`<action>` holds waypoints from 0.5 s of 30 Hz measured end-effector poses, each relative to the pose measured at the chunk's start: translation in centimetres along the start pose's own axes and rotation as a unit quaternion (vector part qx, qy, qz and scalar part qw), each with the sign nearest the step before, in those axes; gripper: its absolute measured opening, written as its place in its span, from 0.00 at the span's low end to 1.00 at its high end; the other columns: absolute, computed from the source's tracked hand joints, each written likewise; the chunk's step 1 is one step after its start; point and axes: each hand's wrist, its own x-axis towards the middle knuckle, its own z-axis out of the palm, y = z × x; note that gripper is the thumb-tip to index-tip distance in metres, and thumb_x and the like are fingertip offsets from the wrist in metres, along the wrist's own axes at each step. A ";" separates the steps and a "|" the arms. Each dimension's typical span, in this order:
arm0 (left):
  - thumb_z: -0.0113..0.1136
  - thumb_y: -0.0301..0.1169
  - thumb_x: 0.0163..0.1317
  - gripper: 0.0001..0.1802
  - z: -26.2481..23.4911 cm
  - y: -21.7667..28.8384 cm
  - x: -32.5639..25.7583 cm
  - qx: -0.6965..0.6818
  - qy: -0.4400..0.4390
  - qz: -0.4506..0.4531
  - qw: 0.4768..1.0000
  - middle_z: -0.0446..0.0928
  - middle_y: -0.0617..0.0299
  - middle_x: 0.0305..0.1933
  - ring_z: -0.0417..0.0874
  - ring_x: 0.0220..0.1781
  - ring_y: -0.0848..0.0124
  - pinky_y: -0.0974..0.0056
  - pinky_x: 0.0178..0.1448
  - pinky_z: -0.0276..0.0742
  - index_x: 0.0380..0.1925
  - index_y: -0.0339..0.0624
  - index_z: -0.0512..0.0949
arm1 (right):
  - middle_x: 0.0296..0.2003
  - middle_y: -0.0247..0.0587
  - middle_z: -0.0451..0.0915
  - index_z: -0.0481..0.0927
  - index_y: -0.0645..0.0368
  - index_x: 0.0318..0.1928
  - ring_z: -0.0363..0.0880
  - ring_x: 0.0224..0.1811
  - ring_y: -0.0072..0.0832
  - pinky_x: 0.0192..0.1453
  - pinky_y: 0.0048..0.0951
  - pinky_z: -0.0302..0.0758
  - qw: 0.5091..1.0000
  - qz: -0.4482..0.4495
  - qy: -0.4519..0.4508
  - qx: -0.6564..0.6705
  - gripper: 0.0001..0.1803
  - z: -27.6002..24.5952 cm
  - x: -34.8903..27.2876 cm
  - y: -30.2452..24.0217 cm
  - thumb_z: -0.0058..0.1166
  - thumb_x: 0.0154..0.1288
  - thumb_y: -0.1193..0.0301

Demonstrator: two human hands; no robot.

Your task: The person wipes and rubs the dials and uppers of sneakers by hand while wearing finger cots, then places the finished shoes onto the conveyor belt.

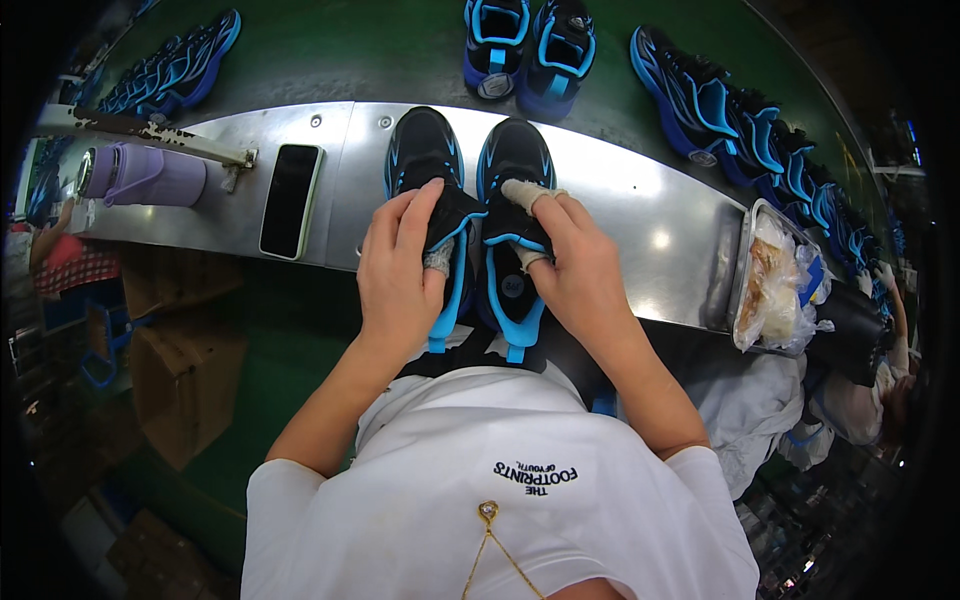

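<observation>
1. Head view, edges and room: two black-and-blue sneakers stand side by side, toes away from the person, on a steel shelf (640,215), their heels over its near edge. The left hand (400,265) has its fingers curled over the collar of the left sneaker (425,165), gripping it; the right hand (575,265) grips the tongue of the right sneaker (512,170), with cloth tape on its forefinger and thumb. Bare steel lies to either side of the pair.
2. Packages and other objects: a black smartphone (290,200) lies flat to the left of the shoes, and a lilac bottle (145,175) lies on its side beyond it. A metal tray (748,262) with crumpled plastic bags sits at the shelf's right end. Brown cardboard boxes (185,380) stand below left.
3. Counts: two sneakers are in hand; one more pair (528,45) stands on the green conveyor belt (350,50); rows of the same shoes lie far left and right, too crowded to count.
</observation>
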 end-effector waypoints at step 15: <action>0.48 0.10 0.41 0.26 -2.0 -2.4 0.8 0.016 -0.113 0.116 0.987 0.79 0.56 0.54 0.76 0.45 0.54 0.59 0.48 0.75 0.39 0.43 0.82 | 0.57 0.48 0.77 0.81 0.56 0.51 0.77 0.59 0.48 0.55 0.36 0.80 0.999 -0.045 -0.011 0.026 0.31 -0.6 -0.9 1.6 0.50 0.46 0.93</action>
